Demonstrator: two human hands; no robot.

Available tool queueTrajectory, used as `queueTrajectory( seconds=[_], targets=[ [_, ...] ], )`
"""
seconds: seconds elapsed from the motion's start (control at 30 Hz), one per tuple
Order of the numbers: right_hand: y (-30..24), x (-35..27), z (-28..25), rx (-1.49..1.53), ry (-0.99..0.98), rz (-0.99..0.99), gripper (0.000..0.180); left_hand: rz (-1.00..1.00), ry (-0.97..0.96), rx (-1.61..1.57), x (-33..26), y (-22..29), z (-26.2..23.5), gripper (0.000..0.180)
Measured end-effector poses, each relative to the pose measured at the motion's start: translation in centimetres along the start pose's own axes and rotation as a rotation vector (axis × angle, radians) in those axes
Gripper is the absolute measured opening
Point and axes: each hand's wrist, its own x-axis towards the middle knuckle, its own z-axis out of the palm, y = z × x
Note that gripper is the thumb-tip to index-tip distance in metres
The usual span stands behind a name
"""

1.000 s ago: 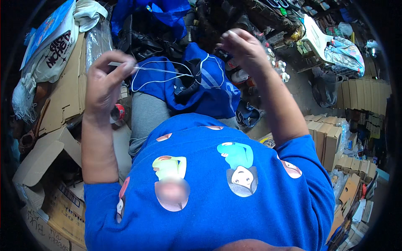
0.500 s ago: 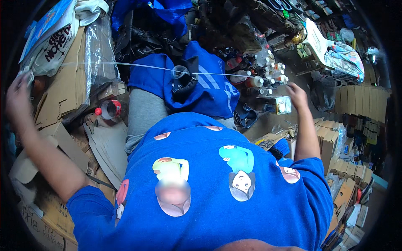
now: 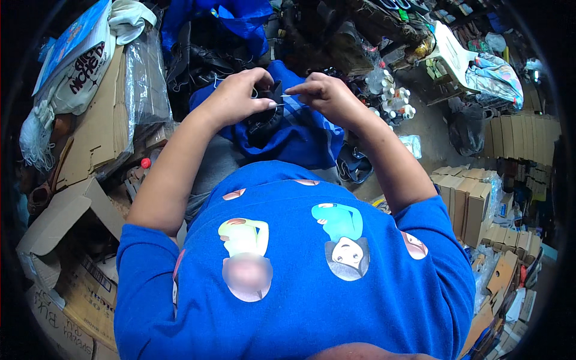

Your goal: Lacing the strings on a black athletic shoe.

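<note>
A black shoe-like item [image 3: 263,123] rests on the blue cloth [image 3: 324,141] across my lap, partly hidden by my hands. My left hand [image 3: 240,97] is curled at its left and upper side, with thumb and fingers around its edge. Close on the right, my right hand [image 3: 330,99] has its fingers bent and index finger reaching toward the item. Short lengths of white thread [image 3: 280,105] show between the hands, by the item's top. The right fingertips appear pinched on the thread; whether a needle is there I cannot make out.
Several small bottles [image 3: 396,102] stand at the right, near a white plastic chair [image 3: 450,54]. Cardboard boxes [image 3: 465,195] are stacked along the right side. At the left lie flattened cardboard [image 3: 99,123], an open carton [image 3: 72,207] and a white thread bundle [image 3: 37,135].
Both hands have come inward from far out on either side, where the white thread was stretched across my lap. They are now together at the black shoe-like item.
</note>
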Motion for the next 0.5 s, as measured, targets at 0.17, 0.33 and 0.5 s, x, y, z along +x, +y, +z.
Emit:
queueTrajectory(
  seconds=[0.17, 0.33, 0.5],
  targets=[
    [0.6, 1.8, -0.7, -0.053, -0.052, -0.011, 0.017, 0.024, -0.244, -0.039, 2.6, -0.9, 0.1, 0.022],
    [0.1, 2.1, -1.5, -0.222, -0.083, -0.068, 0.014, -0.071, -0.332, -0.286, 3.2, -1.5, 0.4, 0.021],
    [1.2, 1.7, -0.2, -0.037, -0.091, -0.07, 0.014, -0.112, -0.351, -0.309, 3.5, -1.5, 0.5, 0.022]
  ],
)
